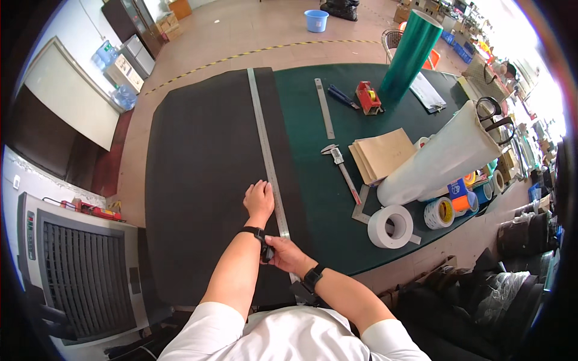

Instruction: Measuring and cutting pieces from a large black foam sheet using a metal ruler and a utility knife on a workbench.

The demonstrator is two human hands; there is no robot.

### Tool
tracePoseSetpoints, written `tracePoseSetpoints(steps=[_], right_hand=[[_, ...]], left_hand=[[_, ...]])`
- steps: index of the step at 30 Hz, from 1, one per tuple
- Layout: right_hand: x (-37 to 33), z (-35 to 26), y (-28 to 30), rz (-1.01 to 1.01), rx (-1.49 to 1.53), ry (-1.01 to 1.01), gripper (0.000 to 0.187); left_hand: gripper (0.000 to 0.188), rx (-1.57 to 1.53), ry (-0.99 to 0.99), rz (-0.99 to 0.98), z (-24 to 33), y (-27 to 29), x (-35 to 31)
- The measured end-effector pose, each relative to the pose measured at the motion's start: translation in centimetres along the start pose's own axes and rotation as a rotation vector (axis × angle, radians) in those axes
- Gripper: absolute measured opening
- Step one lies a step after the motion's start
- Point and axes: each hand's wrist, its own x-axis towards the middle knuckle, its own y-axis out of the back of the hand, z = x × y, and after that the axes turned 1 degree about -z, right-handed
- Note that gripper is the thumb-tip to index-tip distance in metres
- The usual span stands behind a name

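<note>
A large black sheet (198, 150) covers the left part of the table, and a long steel ruler (262, 129) lies lengthwise on it. My left hand (260, 200) rests at the ruler's left edge, its fingers bent down and together; their tips are hidden. My right hand (288, 256) is nearer to me, across the ruler and against my left wrist. Its fingers are closed round something dark that I cannot make out. A black strap (253, 231) with a small dark device circles my left wrist, and another strap (313, 277) circles my right one.
On the green mat (319, 198) to the right lie a short ruler (324, 108), a digital caliper (342, 171), a tape dispenser (368, 98) and brown cardboard pieces (385, 153). A green film roll (411, 57), a white roll (439, 153) and several tape rolls (390, 227) stand or lie beyond.
</note>
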Motion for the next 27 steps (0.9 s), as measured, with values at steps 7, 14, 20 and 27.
tracePoseSetpoints(steps=[7,14,20,27], right_hand=[[0.5,2.3,1.2,0.087,-0.005,-0.039,0.034],[-1.9,0.0,2.5,0.383,-0.504,-0.016,0.041],[-7.2,-2.1,2.6,0.465,-1.322,0.163,0.042],[-9.3,0.4,1.7,0.54,-1.148,0.254,0.04]], left_hand=[[0.052,0.276,-0.337,0.213,0.0,0.6,-1.8],[0.062,0.297,-0.327,-0.033,1.4,3.7,0.2],[0.068,0.439,-0.486,0.139,-0.8,2.5,7.1],[0.071,0.466,-0.483,0.05,0.3,2.5,14.3]])
